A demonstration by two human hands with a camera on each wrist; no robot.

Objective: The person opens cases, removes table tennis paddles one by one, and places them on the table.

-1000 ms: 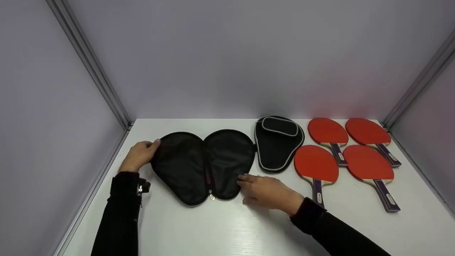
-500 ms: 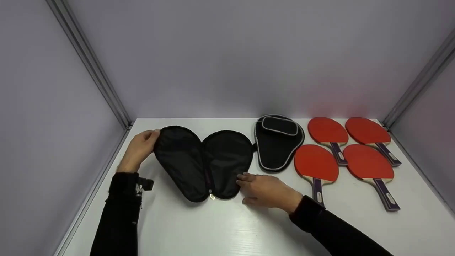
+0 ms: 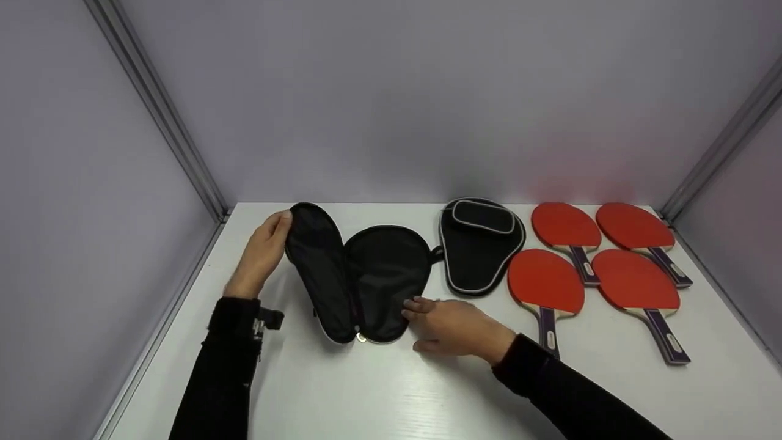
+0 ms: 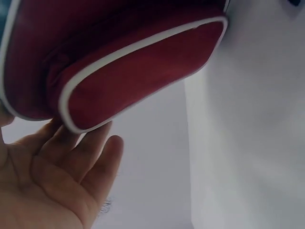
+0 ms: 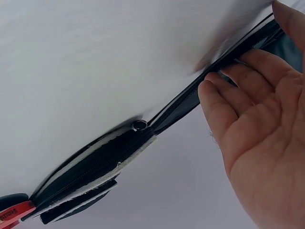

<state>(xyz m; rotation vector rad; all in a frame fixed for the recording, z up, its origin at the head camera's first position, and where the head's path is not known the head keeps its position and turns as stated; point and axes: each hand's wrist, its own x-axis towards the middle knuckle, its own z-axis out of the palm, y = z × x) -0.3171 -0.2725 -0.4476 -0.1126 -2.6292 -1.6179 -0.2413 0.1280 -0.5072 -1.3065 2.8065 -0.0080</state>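
A table tennis bat case (image 3: 391, 278) lies unzipped and spread, its black lining facing up. My left hand (image 3: 261, 250) pinches the outer edge of its left half and holds that half tilted up off the table. The left wrist view shows this half's red outside with a white-piped pocket (image 4: 147, 67), the left hand's fingers (image 4: 102, 157) behind it. My right hand (image 3: 455, 327) rests its fairly straight fingers on the lower right edge of the flat half, with the thumb near the table. A zip pull (image 3: 361, 337) sits at the bottom of the fold.
A black bat case (image 3: 479, 260) with white piping lies just right of the spread one. Several red table tennis bats (image 3: 545, 281) lie farther right on the white table (image 3: 342, 397). Grey walls stand at the back and both sides.
My left hand has lifted the left half of the case and moved up and to the right, so that half now stands steeper. The right hand has stayed nearly still.
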